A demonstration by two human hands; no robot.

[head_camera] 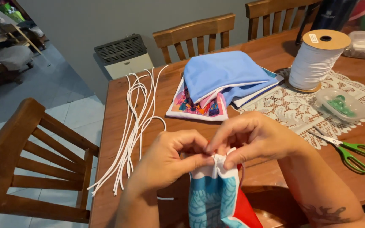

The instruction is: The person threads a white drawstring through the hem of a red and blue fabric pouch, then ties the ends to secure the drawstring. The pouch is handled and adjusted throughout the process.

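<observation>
— While both hands meet low in the middle, what do they grip?

— The left hand [170,158] and right hand [254,137] are each pinched tight on the top edge of a blue, white and red fabric piece [216,198], fingertips nearly touching; it hangs down toward six o'clock.

— What lies around them?

— White elastic cords [134,126] stretch along the wooden table [115,101] at nine to ten o'clock. A pile of folded blue cloth [222,80] sits at twelve. A spool of white elastic [315,61] stands at one o'clock on a lace runner [275,109], with a clear lidded tub [342,104] at two and green-handled scissors [347,150] at three.
</observation>
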